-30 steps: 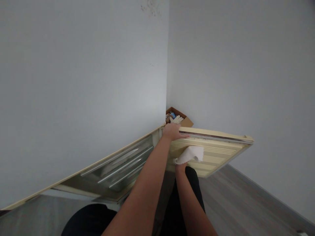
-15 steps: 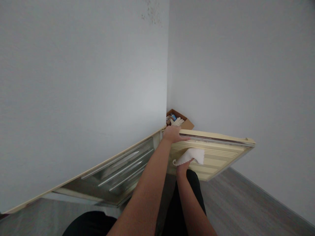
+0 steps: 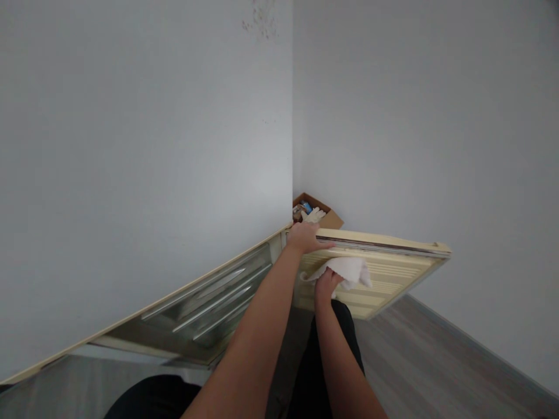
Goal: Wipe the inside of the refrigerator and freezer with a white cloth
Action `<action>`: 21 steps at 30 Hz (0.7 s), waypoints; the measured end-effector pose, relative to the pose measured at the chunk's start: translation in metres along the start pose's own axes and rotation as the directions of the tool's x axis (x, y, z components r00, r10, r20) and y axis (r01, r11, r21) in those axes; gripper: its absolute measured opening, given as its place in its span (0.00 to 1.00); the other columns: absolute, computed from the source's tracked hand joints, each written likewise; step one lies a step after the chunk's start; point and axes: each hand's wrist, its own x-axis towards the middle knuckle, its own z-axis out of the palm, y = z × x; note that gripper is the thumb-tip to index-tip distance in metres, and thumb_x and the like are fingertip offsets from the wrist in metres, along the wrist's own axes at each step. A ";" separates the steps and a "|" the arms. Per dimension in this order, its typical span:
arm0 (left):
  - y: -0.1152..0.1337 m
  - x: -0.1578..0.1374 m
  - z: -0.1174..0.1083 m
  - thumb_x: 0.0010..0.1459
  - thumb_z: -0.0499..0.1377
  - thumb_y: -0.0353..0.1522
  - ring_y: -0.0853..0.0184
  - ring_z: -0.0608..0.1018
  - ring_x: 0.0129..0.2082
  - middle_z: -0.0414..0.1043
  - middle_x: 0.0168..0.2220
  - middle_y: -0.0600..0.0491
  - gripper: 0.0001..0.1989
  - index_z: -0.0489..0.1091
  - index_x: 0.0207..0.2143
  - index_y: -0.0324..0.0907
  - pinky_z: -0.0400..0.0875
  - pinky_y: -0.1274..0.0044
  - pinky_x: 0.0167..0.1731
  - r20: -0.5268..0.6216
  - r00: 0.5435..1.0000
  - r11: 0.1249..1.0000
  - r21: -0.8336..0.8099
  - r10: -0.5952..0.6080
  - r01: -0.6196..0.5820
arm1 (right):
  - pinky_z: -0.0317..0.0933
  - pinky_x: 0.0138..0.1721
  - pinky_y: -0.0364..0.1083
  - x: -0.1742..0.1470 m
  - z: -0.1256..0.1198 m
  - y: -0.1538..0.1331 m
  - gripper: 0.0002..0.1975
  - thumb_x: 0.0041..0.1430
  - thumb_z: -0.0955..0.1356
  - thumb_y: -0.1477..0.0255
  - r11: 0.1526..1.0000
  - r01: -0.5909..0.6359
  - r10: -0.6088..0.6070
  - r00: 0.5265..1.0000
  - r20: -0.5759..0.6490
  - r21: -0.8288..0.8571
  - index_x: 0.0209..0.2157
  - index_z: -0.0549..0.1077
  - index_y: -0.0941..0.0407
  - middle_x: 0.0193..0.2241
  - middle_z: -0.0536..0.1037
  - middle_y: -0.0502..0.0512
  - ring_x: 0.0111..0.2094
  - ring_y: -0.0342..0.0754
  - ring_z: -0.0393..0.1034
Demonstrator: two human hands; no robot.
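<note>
My left hand (image 3: 304, 237) grips the top edge of an open cream door (image 3: 393, 270) near its hinged side, with one digit stretched along the inner face. The door's inner side is ribbed, with a seal strip along its top. In my right hand (image 3: 325, 284) is a bunched white cloth (image 3: 351, 269), held against or close to the door's inner face; exact contact cannot be made out. To the left is the open compartment (image 3: 209, 311), cream-framed with ridged, shiny inner walls, like that of a fridge.
Behind the door, in the corner, is a cardboard box (image 3: 332, 220) with a pale glove (image 3: 313, 215) and other small items. A white wall (image 3: 428, 128) rises on the right above grey wood-look floor (image 3: 419, 361). My dark-clothed knees (image 3: 151, 396) are close below.
My right hand has moved up slightly, and the cloth has shifted and folded differently against the door. My left hand keeps its place on the door's edge. The view has shifted slightly.
</note>
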 end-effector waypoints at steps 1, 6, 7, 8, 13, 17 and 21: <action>0.000 -0.001 0.000 0.53 0.48 0.67 0.52 0.81 0.45 0.80 0.44 0.41 0.42 0.75 0.42 0.39 0.73 0.66 0.44 -0.001 1.000 1.000 0.000 0.001 -0.001 | 0.51 0.62 0.66 0.005 0.002 -0.002 0.24 0.66 0.53 0.69 0.998 -0.052 0.054 0.996 -0.069 0.029 0.48 0.75 0.61 0.39 0.78 0.69 0.58 0.64 0.65; 0.002 -0.002 -0.001 0.52 0.47 0.68 0.52 0.81 0.44 0.80 0.44 0.41 0.44 0.75 0.43 0.39 0.73 0.65 0.44 -0.013 1.000 1.000 0.000 0.002 -0.002 | 0.51 0.64 0.63 0.008 0.006 -0.002 0.26 0.61 0.61 0.60 0.957 -0.195 0.241 0.946 -0.215 0.215 0.48 0.75 0.66 0.51 0.75 0.77 0.62 0.64 0.60; 0.002 -0.002 -0.001 0.52 0.47 0.68 0.52 0.81 0.44 0.80 0.44 0.41 0.44 0.75 0.43 0.39 0.73 0.65 0.44 -0.015 1.000 1.000 -0.002 0.002 -0.002 | 0.50 0.64 0.64 0.006 0.006 0.000 0.25 0.59 0.62 0.60 0.955 -0.204 0.249 0.946 -0.209 0.215 0.46 0.76 0.66 0.51 0.75 0.78 0.63 0.65 0.59; 0.002 -0.001 0.000 0.52 0.47 0.68 0.52 0.81 0.44 0.80 0.44 0.42 0.43 0.75 0.42 0.39 0.73 0.66 0.44 -0.016 1.000 1.000 -0.004 0.002 -0.002 | 0.50 0.64 0.65 0.004 0.006 0.003 0.25 0.59 0.62 0.60 0.957 -0.209 0.248 0.949 -0.197 0.199 0.44 0.76 0.66 0.51 0.75 0.79 0.63 0.66 0.59; 0.002 0.000 0.002 0.51 0.47 0.68 0.52 0.81 0.45 0.80 0.44 0.41 0.44 0.75 0.41 0.39 0.73 0.67 0.45 -0.033 0.999 1.000 -0.012 -0.003 0.003 | 0.44 0.65 0.69 -0.001 0.008 0.014 0.27 0.60 0.61 0.62 0.973 -0.205 0.219 0.964 -0.152 0.104 0.47 0.74 0.71 0.52 0.72 0.85 0.65 0.69 0.55; 0.003 -0.002 0.001 0.51 0.47 0.68 0.52 0.81 0.45 0.80 0.44 0.41 0.44 0.75 0.42 0.39 0.73 0.66 0.45 -0.017 1.000 1.000 -0.015 -0.012 0.012 | 0.37 0.65 0.74 -0.009 0.011 0.018 0.33 0.62 0.63 0.63 0.997 0.016 -0.026 0.989 -0.142 -0.074 0.60 0.66 0.73 0.68 0.49 0.84 0.71 0.72 0.33; 0.004 -0.002 0.000 0.52 0.48 0.67 0.51 0.81 0.46 0.80 0.44 0.40 0.44 0.75 0.44 0.38 0.73 0.66 0.46 -0.015 1.000 1.000 -0.008 -0.022 0.021 | 0.35 0.65 0.75 -0.015 0.011 0.022 0.23 0.59 0.69 0.68 0.905 0.396 -0.350 0.900 0.260 -0.152 0.55 0.75 0.60 0.70 0.53 0.71 0.72 0.72 0.34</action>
